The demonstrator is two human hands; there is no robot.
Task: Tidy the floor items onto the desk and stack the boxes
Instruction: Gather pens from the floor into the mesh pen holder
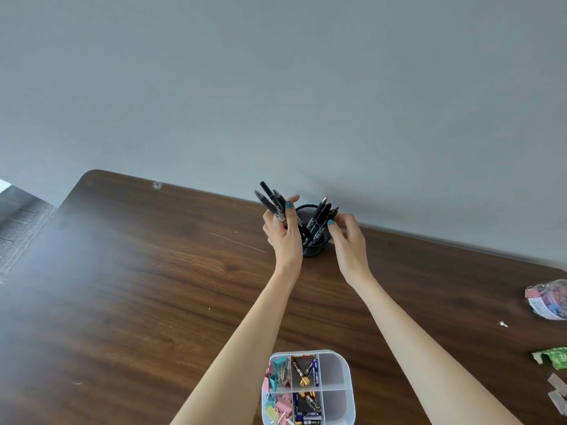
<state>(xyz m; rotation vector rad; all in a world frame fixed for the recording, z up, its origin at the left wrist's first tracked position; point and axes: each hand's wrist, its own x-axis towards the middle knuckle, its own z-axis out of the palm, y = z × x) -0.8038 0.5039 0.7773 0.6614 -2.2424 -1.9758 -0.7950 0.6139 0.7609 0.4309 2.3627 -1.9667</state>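
Observation:
A black mesh pen cup [313,246] stands near the far edge of the brown wooden desk [138,271], close to the wall. My left hand [283,234] is closed around a bunch of black pens [271,200], held just left of the cup with their tips up. My right hand [348,237] is at the cup's right side, thumb and fingers pinching the black pens [320,216] that stand in the cup.
A white divided organiser box [337,381] with coloured binder clips and batteries sits at the near edge between my forearms. At the right edge lie a clear bag of clips [549,299], a green packet [552,357] and small clear pieces [557,391]. Floor shows at the far left.

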